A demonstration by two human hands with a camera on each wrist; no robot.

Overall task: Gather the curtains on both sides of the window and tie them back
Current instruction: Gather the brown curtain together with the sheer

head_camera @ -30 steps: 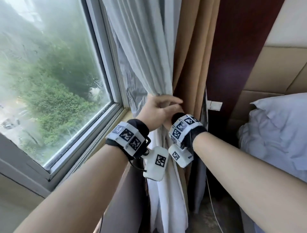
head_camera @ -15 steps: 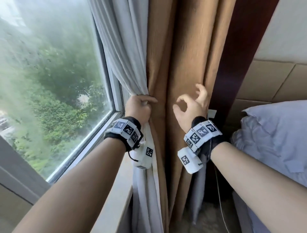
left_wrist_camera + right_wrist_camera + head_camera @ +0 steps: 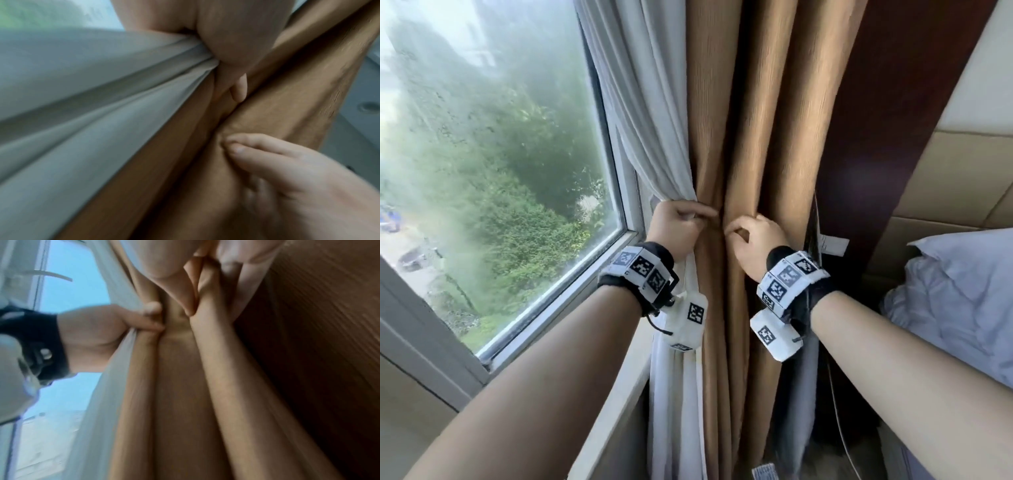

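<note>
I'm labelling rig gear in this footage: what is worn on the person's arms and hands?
Both forearms are bare, no sleeves or gloves. The left hand and right hand each have a black wrist strap carrying a white band of black square-pattern markers, with a white camera box hanging below and a thin black cable.

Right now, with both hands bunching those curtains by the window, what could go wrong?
The right hand only pinches one fold of the tan curtain, so the outer pleats may spill loose. The left hand grips the white sheer curtain with some tan fabric; the thin sheer could slip out. No tieback is visible, so freeing a hand may undo the bundle.
</note>
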